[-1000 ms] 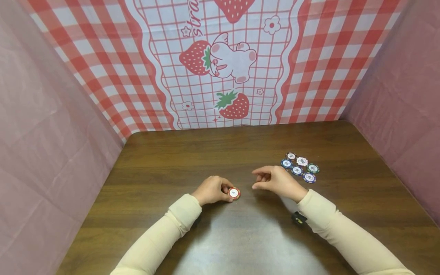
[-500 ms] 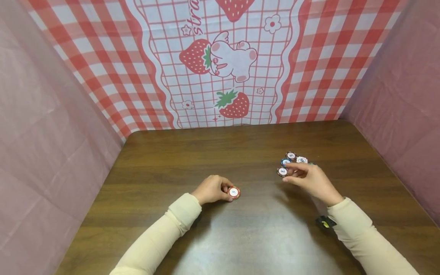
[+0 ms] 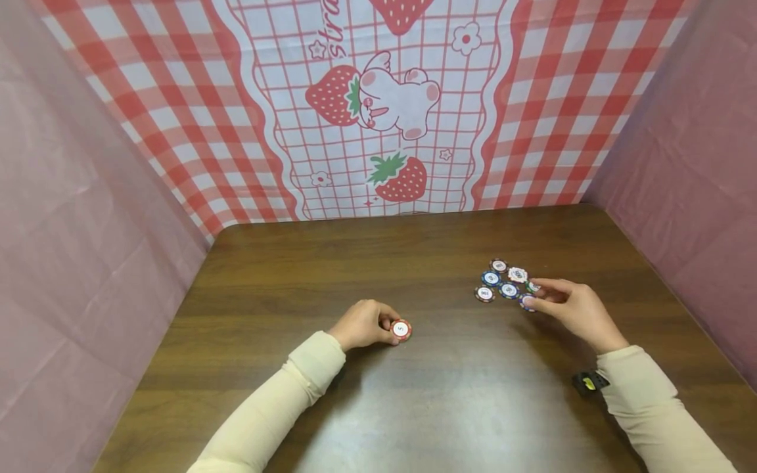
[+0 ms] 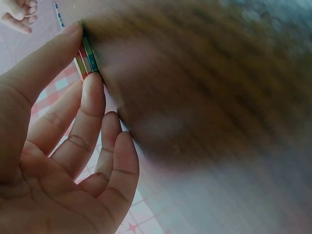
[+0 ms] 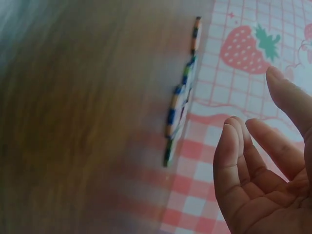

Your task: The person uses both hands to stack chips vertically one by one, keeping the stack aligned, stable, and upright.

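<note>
Left hand (image 3: pixel 362 324) pinches a red poker chip (image 3: pixel 401 330) marked 5 between thumb and fingers, low over the wooden table. From the left wrist view, a green-edged chip (image 4: pixel 90 54) lies flat against the red one in the same pinch. Several more chips lie close together at the right: two dark-edged chips (image 3: pixel 485 293), a white chip (image 3: pixel 517 274), blue chips (image 3: pixel 491 278) and a partly hidden green chip (image 3: pixel 533 287). My right hand (image 3: pixel 582 314) hovers over the near right side of this group, fingers apart and holding nothing, overlapping a purple-blue chip (image 3: pixel 526 301).
The brown wooden table (image 3: pixel 296 263) reaches back to a red-checked strawberry cloth (image 3: pixel 390 118). Pink cloth walls (image 3: pixel 698 197) stand on both sides. A black wrist device (image 3: pixel 589 382) sits under the right sleeve.
The right hand has moved right across the table. A dark-edged chip now lies at the left end of the group, let go by it. The left hand stays with its chips.
</note>
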